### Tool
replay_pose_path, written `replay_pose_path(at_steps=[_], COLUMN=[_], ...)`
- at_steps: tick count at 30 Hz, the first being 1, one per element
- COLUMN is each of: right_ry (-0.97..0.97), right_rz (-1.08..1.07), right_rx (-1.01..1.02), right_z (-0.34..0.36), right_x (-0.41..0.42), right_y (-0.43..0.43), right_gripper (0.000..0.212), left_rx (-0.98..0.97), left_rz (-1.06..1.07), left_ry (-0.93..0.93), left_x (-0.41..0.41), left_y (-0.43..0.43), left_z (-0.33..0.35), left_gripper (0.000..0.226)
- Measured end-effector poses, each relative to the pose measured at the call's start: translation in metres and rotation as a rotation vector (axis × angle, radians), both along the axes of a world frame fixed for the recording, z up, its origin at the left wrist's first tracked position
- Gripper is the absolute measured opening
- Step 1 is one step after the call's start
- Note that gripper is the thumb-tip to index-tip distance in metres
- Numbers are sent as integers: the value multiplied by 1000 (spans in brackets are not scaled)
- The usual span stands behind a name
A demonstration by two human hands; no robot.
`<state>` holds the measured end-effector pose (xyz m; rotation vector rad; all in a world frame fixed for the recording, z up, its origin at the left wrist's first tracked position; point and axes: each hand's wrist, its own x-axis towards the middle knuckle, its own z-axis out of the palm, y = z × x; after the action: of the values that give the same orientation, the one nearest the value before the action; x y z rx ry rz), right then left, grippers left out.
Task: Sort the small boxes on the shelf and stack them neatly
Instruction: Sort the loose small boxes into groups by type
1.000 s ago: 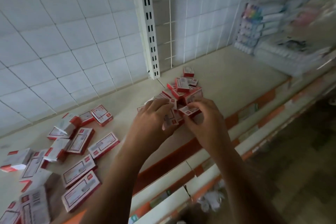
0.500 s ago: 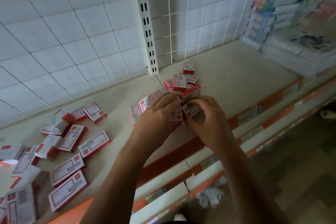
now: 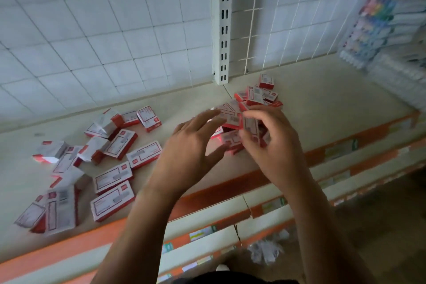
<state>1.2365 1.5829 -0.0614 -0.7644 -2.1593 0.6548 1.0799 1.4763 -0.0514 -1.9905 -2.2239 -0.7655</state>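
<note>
Far left of your grip, larger red-and-white boxes (image 3: 112,201) lie scattered flat and tilted across the shelf (image 3: 322,108), some overlapping, several with torn white wrappers, all well apart from your hands. Your left hand (image 3: 187,148) hovers with its fingers spread, released, holding nothing; its fingertips reach toward the pile of small boxes (image 3: 254,99) heaped just beyond and between your hands. Your right hand (image 3: 273,143) is clenched around one small box (image 3: 250,125), held upright between thumb and fingers, touching the near edge of the pile. More small boxes lie jumbled behind your grip, the farthest one (image 3: 266,81) standing near the slotted white upright (image 3: 223,30). Far right of your grip, blurred packs of coloured markers (image 3: 373,30) lean against the wire grid.
</note>
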Motion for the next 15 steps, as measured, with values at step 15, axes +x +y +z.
replay_pose_path(at_steps=[15], right_ry=[-99], right_rz=[659], right_rx=[-14], right_z=[6], right_x=[-136], right_y=[-130], right_gripper=[43], left_rx=[31], left_rz=[497], left_ry=[-38], left_x=[-81], left_y=[-199], left_z=[10], left_gripper=[44])
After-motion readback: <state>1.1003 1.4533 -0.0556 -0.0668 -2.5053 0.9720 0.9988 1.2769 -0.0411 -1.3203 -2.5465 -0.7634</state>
